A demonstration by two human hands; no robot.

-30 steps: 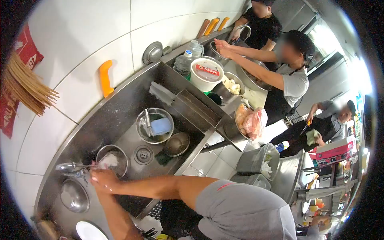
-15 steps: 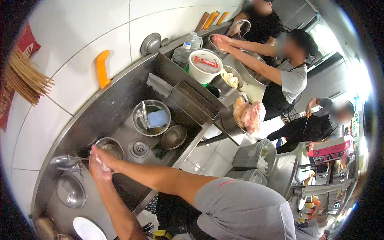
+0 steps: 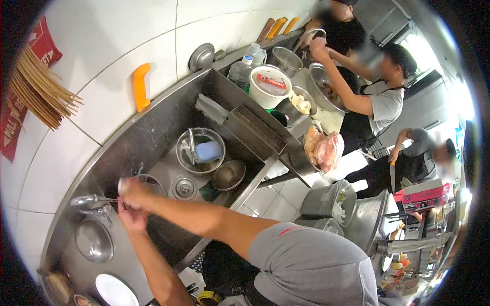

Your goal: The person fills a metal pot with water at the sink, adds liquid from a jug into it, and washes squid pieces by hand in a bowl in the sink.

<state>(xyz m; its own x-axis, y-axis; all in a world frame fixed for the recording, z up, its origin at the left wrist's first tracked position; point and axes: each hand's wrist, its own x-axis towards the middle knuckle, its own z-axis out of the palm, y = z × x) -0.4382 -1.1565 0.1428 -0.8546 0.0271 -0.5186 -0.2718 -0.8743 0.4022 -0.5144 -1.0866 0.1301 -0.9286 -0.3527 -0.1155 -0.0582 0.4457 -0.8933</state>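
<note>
My left hand point(image 3: 133, 219) is under the spout of the metal faucet point(image 3: 89, 202), its fingers stretched out and nothing visible in it. Just above, my right hand point(image 3: 135, 194) overlaps the left fingertips, smeared by motion, so its fingers are unclear. A pale patch shows at its far edge; I cannot make out what it is. Partly behind the right hand, a round metal bowl point(image 3: 153, 184) sits in the steel sink point(image 3: 158, 163). An upturned metal bowl point(image 3: 94, 240) lies beside the faucet.
Beyond the drain point(image 3: 184, 188), a basin point(image 3: 222, 140) holds a blue block, near a dark bowl point(image 3: 228, 175). A brush point(image 3: 212, 109) leans at the divider. Raw meat point(image 3: 326, 150) fills a pot. One co-worker handles bowls; another holds a knife point(image 3: 392, 176).
My hands, pressed together before, have come partly apart, the right now blurred above the left. The view has shifted slightly. A co-worker's hands have moved from one bowl toward the tap.
</note>
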